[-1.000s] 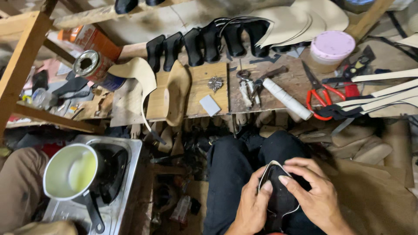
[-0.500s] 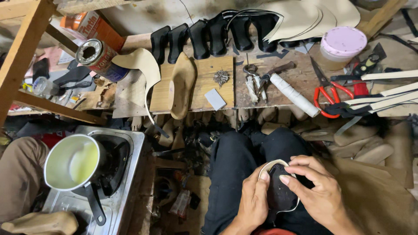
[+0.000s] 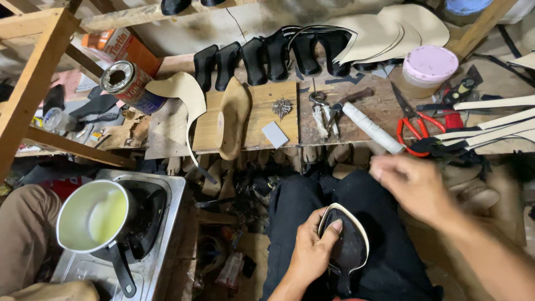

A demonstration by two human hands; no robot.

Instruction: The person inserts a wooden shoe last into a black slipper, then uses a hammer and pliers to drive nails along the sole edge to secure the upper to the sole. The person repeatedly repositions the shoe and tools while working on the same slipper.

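Our left hand [image 3: 309,253] grips the black shoe upper [image 3: 348,245] on our lap at 6 o'clock; right hand [image 3: 415,187], blurred, empty and loosely open at 3, below the table [image 3: 368,111], near red scissors [image 3: 412,125].

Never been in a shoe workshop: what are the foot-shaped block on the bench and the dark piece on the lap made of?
The foot-shaped block looks like bare, unvarnished wood: pale tan, matte, like the board under it. The dark piece held by the left hand seems to be leather or a similar sheet, black, faintly shiny, with a pale edge; hard to tell for certain.
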